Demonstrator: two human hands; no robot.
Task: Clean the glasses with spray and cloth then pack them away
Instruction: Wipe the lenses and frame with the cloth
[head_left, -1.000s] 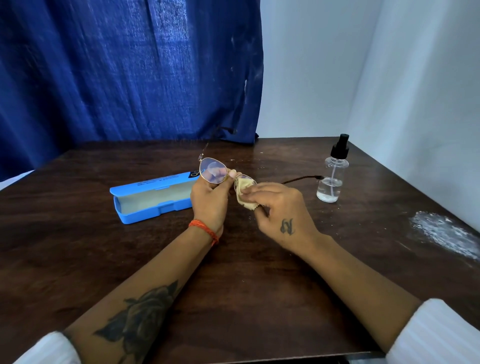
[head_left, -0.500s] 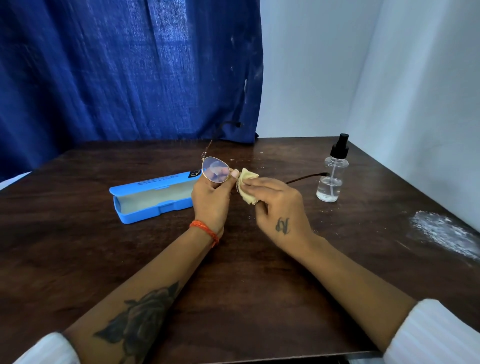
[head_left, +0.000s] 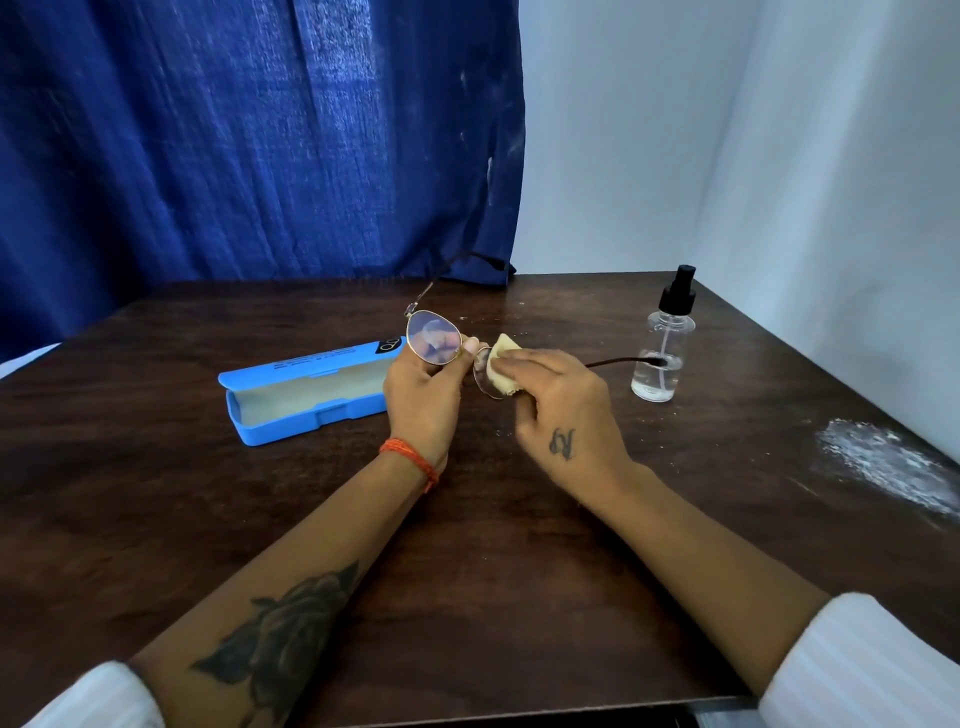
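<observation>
A plain room at home, by the look of it: a dark wooden desk (head_left: 467, 571) pushed into a corner of bare white walls (head_left: 779, 156), a blue curtain (head_left: 234, 145) hanging behind, white powdery smears (head_left: 883, 462) marking the wood.

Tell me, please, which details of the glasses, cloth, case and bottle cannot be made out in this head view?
- Right lens of the glasses: mostly covered by the cloth and right hand.
- Cloth: its full size, bunched under the fingers.
- Print on the case lid: too small to read.
- Bridge of the glasses: hidden by the left hand.
- Spray bottle: no label visible.
</observation>
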